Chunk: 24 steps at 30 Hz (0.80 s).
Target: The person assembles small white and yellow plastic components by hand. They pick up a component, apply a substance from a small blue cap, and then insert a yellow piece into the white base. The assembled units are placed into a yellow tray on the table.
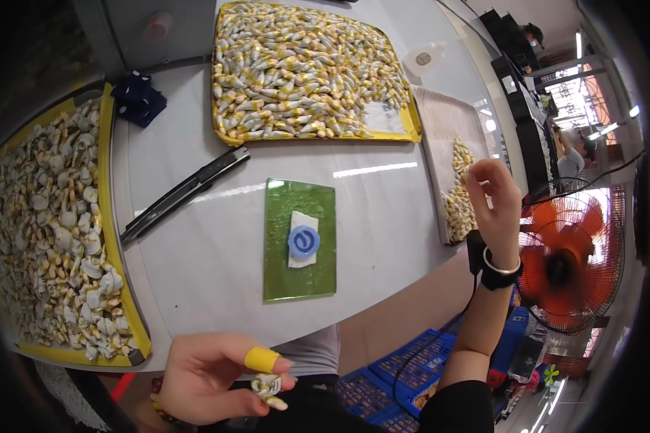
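Note:
Near the table's front edge, my left hand [209,379] pinches a small curled white piece with a cream tip [269,388] between thumb and fingers. One of its fingers wears a yellow wrap. My right hand [497,191] is at the pale cloth-lined tray [448,119] on the right, its fingers curled in toward a pile of small white-and-yellow pieces [458,202]. Whatever sits between those fingertips is too small to make out. In front of me lies a green glass plate [282,278] bearing a white patch and a blue round disc [304,242].
A yellow-rimmed tray [224,137] of cone-shaped pieces stands at the back, another yellow-edged tray [108,180] of white pieces at left. Between them lie a black bar [184,193] and dark blue cloth [139,99]. A white bottle [425,58], orange fan [563,249] and blue crates [412,361] are rightward.

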{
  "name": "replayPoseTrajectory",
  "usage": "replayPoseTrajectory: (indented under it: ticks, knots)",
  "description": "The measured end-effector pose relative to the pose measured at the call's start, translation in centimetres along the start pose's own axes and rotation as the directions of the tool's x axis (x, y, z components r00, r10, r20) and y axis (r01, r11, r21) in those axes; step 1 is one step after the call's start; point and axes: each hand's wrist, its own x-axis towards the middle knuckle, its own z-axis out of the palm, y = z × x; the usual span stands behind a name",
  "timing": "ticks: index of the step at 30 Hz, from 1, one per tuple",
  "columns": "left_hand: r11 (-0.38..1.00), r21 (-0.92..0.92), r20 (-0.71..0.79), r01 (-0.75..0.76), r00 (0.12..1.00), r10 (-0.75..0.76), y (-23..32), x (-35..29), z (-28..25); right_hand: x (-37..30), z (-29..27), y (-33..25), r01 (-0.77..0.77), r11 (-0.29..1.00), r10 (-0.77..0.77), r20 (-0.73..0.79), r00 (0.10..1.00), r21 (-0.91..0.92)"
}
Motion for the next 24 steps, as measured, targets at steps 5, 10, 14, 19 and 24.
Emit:
replayPoseTrajectory:
  ticks: [5, 10, 14, 19, 24]
  knots:
    - [0.979, 0.048, 0.217, -0.197, 0.959, 0.182, -1.0, 0.1, -2.0, -1.0, 1.5, -7.4, 0.107, 0.906, -0.233, 0.272, 0.934, 0.410]
    - [0.986, -0.048, 0.160, -0.158, 0.973, 0.164, -0.9, -0.1, -1.8, -0.3, 4.9, -10.7, 0.223, 0.888, -0.394, 0.412, 0.822, 0.403]
    - [0.989, -0.042, 0.197, -0.144, 0.969, 0.150, -0.8, -0.3, -2.3, 1.0, 6.5, -10.9, 0.446, 0.845, -0.530, 0.359, 0.768, 0.294]
    - [0.995, -0.053, -0.076, -0.083, 0.994, 0.078, 0.0, -0.8, -0.5, 1.4, 6.9, -11.6, 0.470, 0.850, -0.527, 0.404, 0.747, 0.239]
    - [0.992, 0.010, 0.010, -0.128, 0.992, 0.128, 0.0, -0.6, -1.2, 1.4, 7.1, -11.8, 0.563, 0.814, -0.561, 0.443, 0.700, 0.141]
